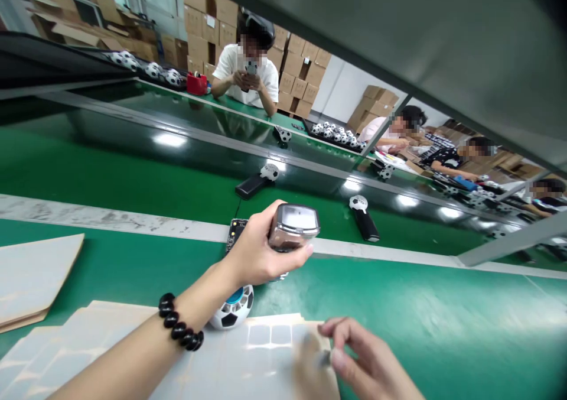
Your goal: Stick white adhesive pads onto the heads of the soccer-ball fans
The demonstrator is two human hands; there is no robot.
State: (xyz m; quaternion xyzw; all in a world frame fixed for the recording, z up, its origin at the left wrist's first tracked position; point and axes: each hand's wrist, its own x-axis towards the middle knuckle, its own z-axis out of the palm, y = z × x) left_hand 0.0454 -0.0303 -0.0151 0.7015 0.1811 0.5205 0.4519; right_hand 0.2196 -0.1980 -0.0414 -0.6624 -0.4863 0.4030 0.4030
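Left hand (261, 247) wrapped around a boxy chrome device (293, 227), right hand (361, 358) half-curled, hold unclear, above a matte label sheet (212, 358), glossy football-patterned ball (234, 308) touching its edge

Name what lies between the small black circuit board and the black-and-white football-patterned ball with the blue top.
The left hand lies there, holding a shiny metal box-shaped device; the head view shows this.
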